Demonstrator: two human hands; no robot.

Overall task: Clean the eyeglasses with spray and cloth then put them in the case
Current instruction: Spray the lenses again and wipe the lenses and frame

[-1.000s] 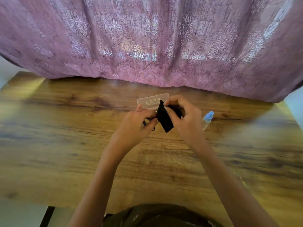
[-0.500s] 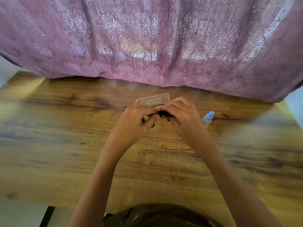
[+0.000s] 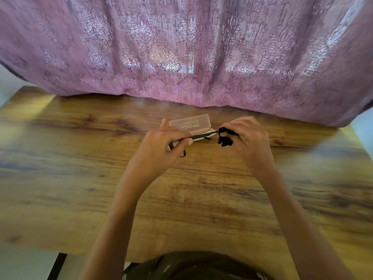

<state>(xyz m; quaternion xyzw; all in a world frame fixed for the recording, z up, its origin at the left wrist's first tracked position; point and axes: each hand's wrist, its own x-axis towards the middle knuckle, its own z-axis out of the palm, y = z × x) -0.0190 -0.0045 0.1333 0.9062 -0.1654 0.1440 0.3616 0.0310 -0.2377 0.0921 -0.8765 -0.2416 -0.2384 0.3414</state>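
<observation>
Two hands now apart: left hand (image 3: 165, 142) grips glasses (image 3: 199, 136); right hand (image 3: 245, 134), earlier against it, pinches cloth (image 3: 225, 137) at temple tip. Wiping nearly done; case (image 3: 190, 123) open just beyond.

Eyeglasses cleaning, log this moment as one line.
left hand holds eyeglasses | right hand wipes temple with black cloth | case open

Left hand (image 3: 161, 146) grips the front of the black eyeglasses (image 3: 198, 136); 1 temple arm extends rightward into the black cloth (image 3: 225, 136) bunched in the right hand (image 3: 245, 136). The translucent case (image 3: 190, 123) stands open just behind, on the wooden table (image 3: 60, 168) before a pink curtain (image 3: 181, 47).
</observation>
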